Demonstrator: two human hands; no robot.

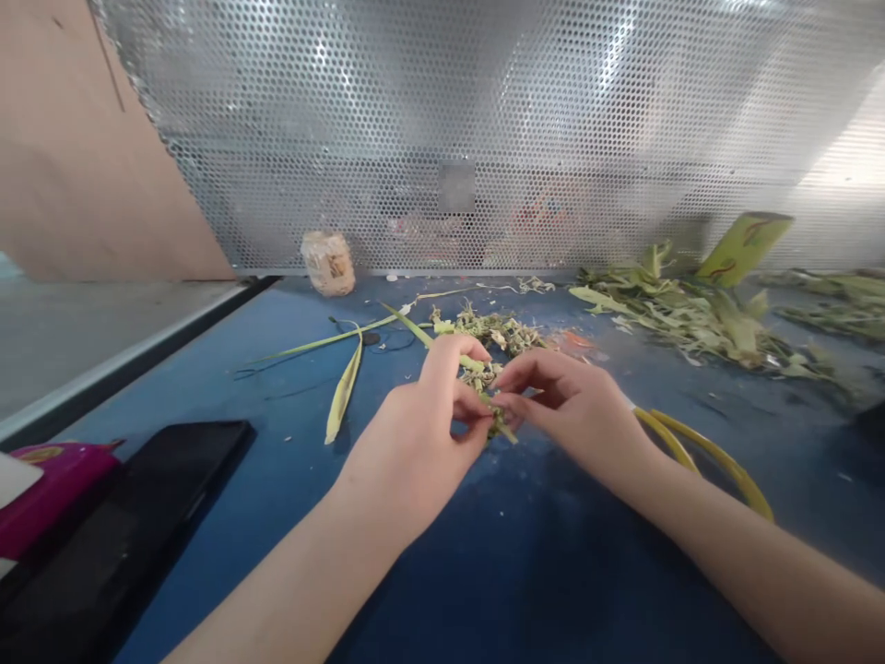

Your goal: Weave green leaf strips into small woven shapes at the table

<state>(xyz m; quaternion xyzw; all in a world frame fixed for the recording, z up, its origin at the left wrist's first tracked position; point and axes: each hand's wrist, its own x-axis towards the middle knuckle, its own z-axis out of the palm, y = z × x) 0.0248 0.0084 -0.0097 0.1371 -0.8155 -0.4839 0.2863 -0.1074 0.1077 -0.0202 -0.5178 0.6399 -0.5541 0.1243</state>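
Observation:
My left hand (411, 433) is closed, thumb and fingertips pinching a small green plant sprig (503, 426). Opposite it, my right hand (577, 401) has its thumb and fingertips pressed together on the same sprig. The fingers partly cover it, so its full shape is hidden. A green stalk (407, 321) slants past the left index finger; whether that hand grips it too, I cannot tell. Just beyond the fingertips lies a heap of crumpled greenish plant bits (501, 330). Left of this heap, a pale folded leaf (344, 392) rests on the blue tabletop (442, 590).
A black phone (172, 489) and a magenta packet (55, 480) lie at the left. A wrapped roll (328, 264) stands by the perforated metal panel (387, 111). At right are leafy scraps (691, 318), a yellow-green box (745, 247) and a yellow looped strip (725, 461).

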